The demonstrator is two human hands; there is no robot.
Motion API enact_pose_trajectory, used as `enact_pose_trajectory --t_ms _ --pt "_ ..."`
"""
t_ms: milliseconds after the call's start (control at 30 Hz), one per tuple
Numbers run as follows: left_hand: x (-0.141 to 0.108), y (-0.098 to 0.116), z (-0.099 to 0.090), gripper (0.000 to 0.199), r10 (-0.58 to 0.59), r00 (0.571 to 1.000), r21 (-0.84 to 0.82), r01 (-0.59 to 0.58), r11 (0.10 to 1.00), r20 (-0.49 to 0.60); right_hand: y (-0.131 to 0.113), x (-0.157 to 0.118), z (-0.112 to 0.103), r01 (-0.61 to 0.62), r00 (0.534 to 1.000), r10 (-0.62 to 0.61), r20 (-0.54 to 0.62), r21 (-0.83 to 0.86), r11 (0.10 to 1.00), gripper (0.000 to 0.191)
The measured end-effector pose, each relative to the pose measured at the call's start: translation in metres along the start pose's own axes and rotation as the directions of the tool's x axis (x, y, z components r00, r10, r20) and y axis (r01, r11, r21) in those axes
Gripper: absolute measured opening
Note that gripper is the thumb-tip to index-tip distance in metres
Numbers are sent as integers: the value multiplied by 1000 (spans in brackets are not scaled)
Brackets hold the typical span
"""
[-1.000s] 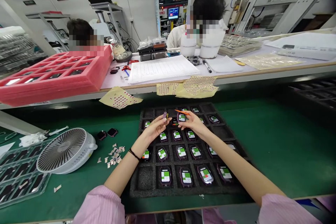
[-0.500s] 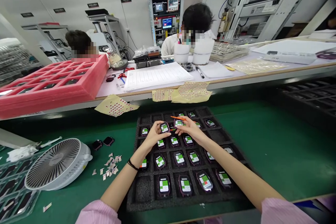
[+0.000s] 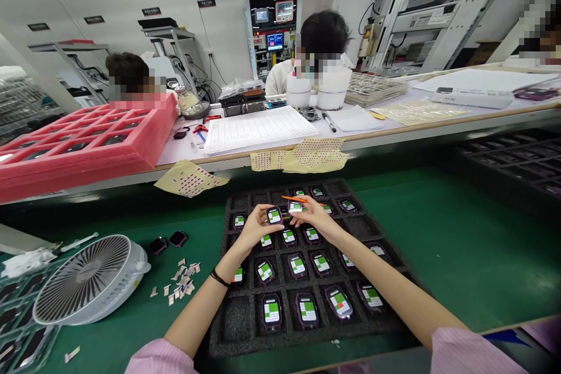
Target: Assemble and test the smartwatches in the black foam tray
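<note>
My left hand (image 3: pixel 256 227) is closed on a square smartwatch body (image 3: pixel 274 215), its screen lit white and green. A second lit smartwatch (image 3: pixel 295 207) is gripped in my right hand (image 3: pixel 316 216), along with a thin orange stick (image 3: pixel 289 198) that points left. Both hands are over a black foam tray (image 3: pixel 236 318). Its compartments hold several watch bodies with green-and-white screens, such as a front-row watch (image 3: pixel 307 310); a nearby watch (image 3: pixel 338 302) also shows a red patch. My hands and forearms hide part of the tray.
Left of the tray are a white fan (image 3: pixel 92 280), small loose pieces (image 3: pixel 184 280) and two dark watches (image 3: pixel 177 238). A raised shelf behind carries pink foam (image 3: pixel 162 134), paper sheets (image 3: pixel 263 128) and white cups (image 3: pixel 333 87). Two people sit beyond it; another is partly visible far right.
The whole view has shifted slightly left. Both hands keep hold of their watches in nearly the same place above the tray, and the orange stick stays in my right hand.
</note>
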State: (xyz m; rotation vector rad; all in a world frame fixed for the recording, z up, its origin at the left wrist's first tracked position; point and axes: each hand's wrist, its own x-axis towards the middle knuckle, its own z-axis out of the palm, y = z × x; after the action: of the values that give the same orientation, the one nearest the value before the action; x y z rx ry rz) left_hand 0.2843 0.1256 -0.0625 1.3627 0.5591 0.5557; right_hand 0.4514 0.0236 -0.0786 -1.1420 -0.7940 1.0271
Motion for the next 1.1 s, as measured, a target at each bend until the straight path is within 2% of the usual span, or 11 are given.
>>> enact_pose_trajectory --t_ms 167,400,600,900,1100 --pt "1 -1 -1 59 -61 998 -48 60 997 -18 3 1 -2 -15 1000 15 -1 -10 1000 53" --pt "-3 4 0 61 -133 990 39 134 990 -38 7 3 -4 -7 1000 7 7 -23 1000 53" --pt "0 -1 -3 61 -127 990 -1 127 992 -64 7 1 -5 -7 1000 7 9 -33 999 51" --pt "-1 0 -4 60 -144 989 15 145 989 -41 9 3 -5 -5 1000 5 6 -45 999 50" --pt "2 -2 -4 63 -108 994 -29 108 994 4 9 3 -5 -6 1000 5 -16 -45 999 53"
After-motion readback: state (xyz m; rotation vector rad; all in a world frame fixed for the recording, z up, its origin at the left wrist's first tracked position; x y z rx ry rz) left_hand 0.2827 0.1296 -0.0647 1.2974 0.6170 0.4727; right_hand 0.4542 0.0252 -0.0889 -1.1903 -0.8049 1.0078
